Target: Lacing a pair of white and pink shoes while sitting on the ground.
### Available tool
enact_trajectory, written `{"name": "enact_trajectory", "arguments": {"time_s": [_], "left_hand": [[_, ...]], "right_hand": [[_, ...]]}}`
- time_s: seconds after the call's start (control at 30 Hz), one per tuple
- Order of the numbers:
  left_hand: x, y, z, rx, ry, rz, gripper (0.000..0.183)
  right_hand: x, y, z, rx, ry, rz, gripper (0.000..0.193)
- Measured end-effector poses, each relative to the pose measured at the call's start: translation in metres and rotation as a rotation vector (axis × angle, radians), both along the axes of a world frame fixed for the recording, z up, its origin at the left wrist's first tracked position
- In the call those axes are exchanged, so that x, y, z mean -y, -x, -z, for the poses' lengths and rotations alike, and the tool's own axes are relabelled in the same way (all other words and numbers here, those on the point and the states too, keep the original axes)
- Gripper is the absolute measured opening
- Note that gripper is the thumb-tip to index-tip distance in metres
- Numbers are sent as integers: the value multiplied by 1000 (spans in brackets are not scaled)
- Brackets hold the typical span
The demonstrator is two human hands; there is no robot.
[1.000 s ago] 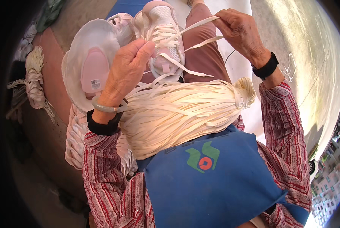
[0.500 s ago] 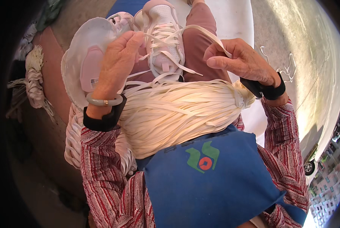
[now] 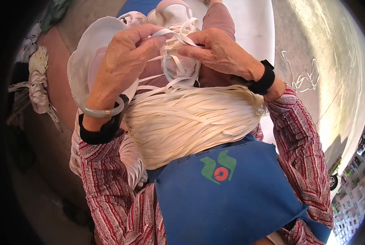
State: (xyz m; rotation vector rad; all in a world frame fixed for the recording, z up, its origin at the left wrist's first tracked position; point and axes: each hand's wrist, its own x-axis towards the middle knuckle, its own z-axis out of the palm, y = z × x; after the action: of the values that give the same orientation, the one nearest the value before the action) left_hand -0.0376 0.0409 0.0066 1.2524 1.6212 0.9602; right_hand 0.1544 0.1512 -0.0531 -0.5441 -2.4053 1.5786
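Note:
A white and pink sneaker (image 3: 175, 15) stands on my lap, toe end partly behind my hands. White flat shoelace (image 3: 178, 36) spans between my two hands above it, looped near the sneaker's top. My left hand (image 3: 133, 47) pinches one part of the lace between thumb and fingers. At the other side, my right hand (image 3: 221, 51) grips the lace with thumb and forefinger. Below both hands a thick bundle of cream laces (image 3: 194, 122) lies across my lap, on a blue apron (image 3: 227, 196).
A second sneaker (image 3: 132, 18) is beside the first. Left of it sits a white bowl-like shell (image 3: 78, 69) with a pink piece inside. Knotted laces (image 3: 38, 92) hang at the far left. Loose white string (image 3: 307, 79) lies on the floor at right.
My right hand has moved left and up, drawing close to my left hand over the sneaker. The lace between them now hangs in a short loop instead of a long arc.

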Motion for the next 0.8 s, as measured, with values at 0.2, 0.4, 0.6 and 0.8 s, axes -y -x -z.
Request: {"name": "enact_trajectory", "arguments": {"time_s": [0.2, 0.4, 0.6, 0.8], "left_hand": [[-21, 3, -6, -472, -339, -90, 24], [-7, 14, 0, 127, 256, -132, 39], [-17, 14, -8, -531, -255, -128, 30], [-10, 29, -74, -518, -1, -114, 26]], "right_hand": [[-12, 3, 6, -13, 83, 78, 30], [-18, 4, 21, -71, 150, 113, 33], [-16, 9, 18, -27, 162, 103, 32], [-12, -3, 0, -30, 233, 58, 30]]}}
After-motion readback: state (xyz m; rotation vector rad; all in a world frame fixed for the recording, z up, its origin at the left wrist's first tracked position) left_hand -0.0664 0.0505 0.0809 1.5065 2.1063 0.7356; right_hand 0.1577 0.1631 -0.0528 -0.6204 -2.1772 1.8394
